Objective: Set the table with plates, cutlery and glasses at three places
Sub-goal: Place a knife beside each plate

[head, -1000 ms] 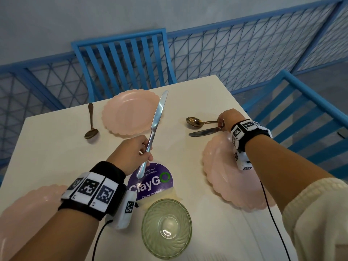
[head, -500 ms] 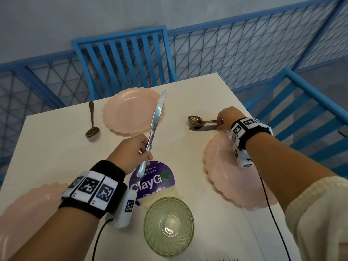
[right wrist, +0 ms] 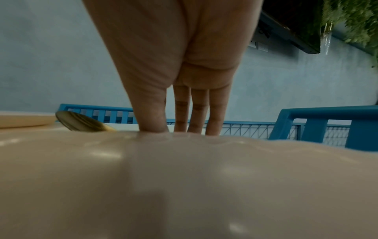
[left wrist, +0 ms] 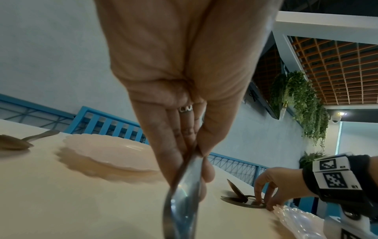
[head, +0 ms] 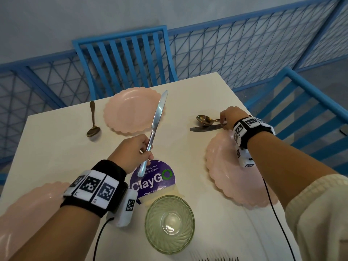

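Lying on the white table [head: 56, 147]: three pink plates, far-edge plate [head: 130, 110], right-edge plate [head: 231, 178], near-left-corner plate [head: 28, 213]. Left hand [head: 131, 153] clamping a silver knife [head: 156, 121] aloft. Right hand [head: 232, 117] pinching dark knife [head: 205, 128] and gold spoon [head: 204, 118] handles near the right edge.

Left hand [head: 131, 153] raised, fingers pinched; right hand [head: 232, 117] low, fingertips down.

Soft even light; wrist views blurred, edges warped.
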